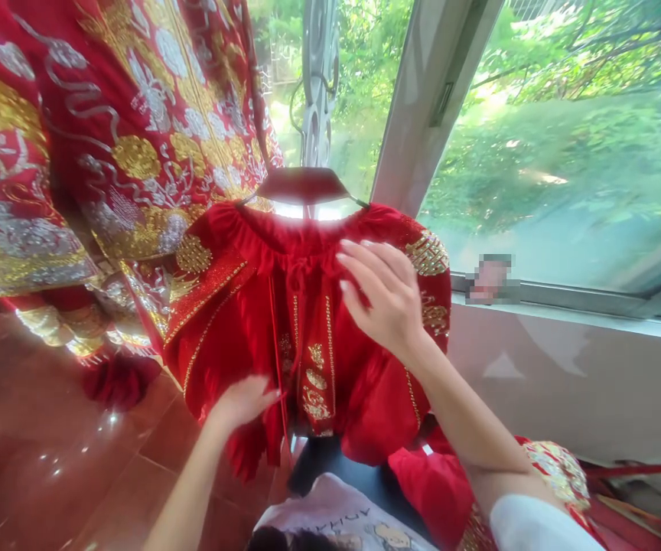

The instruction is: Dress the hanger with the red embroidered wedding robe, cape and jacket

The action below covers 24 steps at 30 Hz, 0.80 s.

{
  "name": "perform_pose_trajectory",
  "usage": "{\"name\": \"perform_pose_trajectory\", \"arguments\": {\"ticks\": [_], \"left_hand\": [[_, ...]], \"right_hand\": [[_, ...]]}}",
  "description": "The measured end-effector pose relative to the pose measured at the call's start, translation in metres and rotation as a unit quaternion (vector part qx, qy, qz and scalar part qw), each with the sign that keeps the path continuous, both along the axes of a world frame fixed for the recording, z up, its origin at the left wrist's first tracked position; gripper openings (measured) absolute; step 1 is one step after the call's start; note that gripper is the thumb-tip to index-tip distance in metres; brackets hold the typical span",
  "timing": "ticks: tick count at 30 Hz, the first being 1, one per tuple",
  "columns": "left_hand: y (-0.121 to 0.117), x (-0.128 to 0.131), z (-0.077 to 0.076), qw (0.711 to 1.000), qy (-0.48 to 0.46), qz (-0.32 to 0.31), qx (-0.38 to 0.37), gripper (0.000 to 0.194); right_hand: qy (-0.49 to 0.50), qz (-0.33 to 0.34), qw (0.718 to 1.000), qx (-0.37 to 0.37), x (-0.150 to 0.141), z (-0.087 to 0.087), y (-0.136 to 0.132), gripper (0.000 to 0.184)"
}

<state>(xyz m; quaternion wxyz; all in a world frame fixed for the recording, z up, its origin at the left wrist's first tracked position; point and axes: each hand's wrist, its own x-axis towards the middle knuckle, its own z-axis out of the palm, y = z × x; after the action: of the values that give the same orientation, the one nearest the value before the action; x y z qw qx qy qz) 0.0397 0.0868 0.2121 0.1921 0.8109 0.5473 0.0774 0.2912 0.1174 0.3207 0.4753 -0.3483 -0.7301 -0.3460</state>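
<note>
A red garment [359,398] with gold embroidery and beaded trim hangs in front of me on a hanger [301,184]. Its gathered top edge has a tied red bow [297,274], and thin red cords [276,337] hang down from it. My right hand [385,295] lies against the upper right of the garment, fingers stretched out and apart. Lower down on the left, my left hand [244,402] is at the garment's front, its fingertips beside a hanging cord. Motion blurs those fingers, so whether they grip the cord is unclear.
Heavily embroidered red garments [135,153] hang at the left. A metal rack post [316,99] stands behind the hanger, before the windows [560,184]. Red fabric [434,490] is heaped at the lower right, near a dark seat-like surface [330,459]. The floor [106,474] is reddish tile.
</note>
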Motion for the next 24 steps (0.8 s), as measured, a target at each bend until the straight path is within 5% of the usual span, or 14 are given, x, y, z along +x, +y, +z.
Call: {"name": "perform_pose_trajectory", "arguments": {"ticks": [2,4,7,11,16,21,24], "left_hand": [[0.005,0.01,0.054,0.996,-0.052,-0.034,0.066,0.039],[0.015,0.025,0.1,0.953,-0.081,-0.05,0.287,0.039],[0.035,0.043,0.133,0.906,-0.005,-0.067,0.419,0.041],[0.051,0.041,0.122,0.921,0.067,-0.14,0.358,0.034],[0.035,0.019,0.111,0.921,0.05,-0.185,0.338,0.019],[0.01,0.011,0.122,0.926,0.03,-0.251,0.28,0.012],[0.004,0.011,0.124,0.94,0.003,-0.245,0.238,0.017]], "right_hand": [[-0.058,-0.011,0.995,-0.081,-0.014,0.014,0.015,0.033],[-0.103,-0.036,0.98,-0.164,-0.018,0.019,0.025,0.029],[-0.15,-0.036,0.959,-0.239,-0.011,0.018,0.023,0.021],[-0.186,0.023,0.946,-0.264,0.007,0.018,0.0,0.017],[-0.212,0.133,0.925,-0.284,0.005,0.02,-0.021,0.018],[-0.288,0.361,0.823,-0.332,-0.012,-0.003,-0.05,0.034],[-0.276,0.335,0.814,-0.385,-0.008,-0.02,-0.086,0.052]]}}
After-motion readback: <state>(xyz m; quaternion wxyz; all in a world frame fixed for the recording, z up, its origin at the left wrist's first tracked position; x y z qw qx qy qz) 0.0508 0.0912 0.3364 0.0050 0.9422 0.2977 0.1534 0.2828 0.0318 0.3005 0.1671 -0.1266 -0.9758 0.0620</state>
